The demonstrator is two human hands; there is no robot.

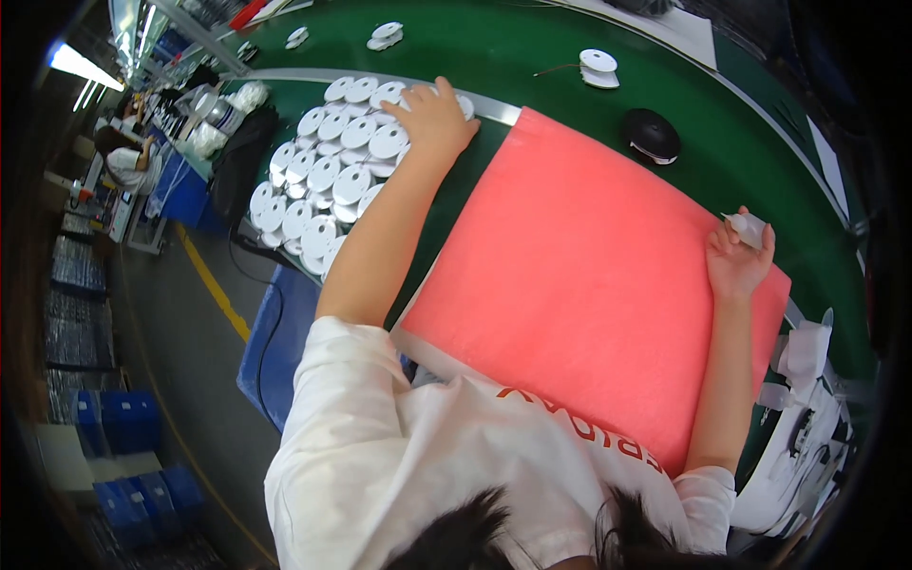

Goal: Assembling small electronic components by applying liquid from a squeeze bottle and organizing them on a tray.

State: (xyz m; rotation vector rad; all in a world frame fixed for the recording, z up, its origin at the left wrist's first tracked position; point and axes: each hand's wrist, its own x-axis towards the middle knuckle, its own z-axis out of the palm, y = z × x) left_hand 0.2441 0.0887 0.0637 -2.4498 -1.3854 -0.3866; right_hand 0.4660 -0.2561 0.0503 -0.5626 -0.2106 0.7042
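Note:
My left hand [437, 119] reaches over the far right corner of a batch of white round disc-shaped parts [323, 176], set out in close rows. Its fingers are spread over the farthest row; whether they touch a disc I cannot tell. Over the right side of a pink-red sheet [579, 275], my right hand [739, 261] is raised palm up. Between its fingers is a small thin whitish translucent piece [748, 229]. The sheet lies flat in front of me.
Beyond a metal rail, a green belt [475, 52] carries several white disc parts [598, 68] and a black domed object [651, 136]. White pieces [807, 351] lie at the right. Blue bins [119, 418] line the floor at left; a co-worker [133, 161] sits far left.

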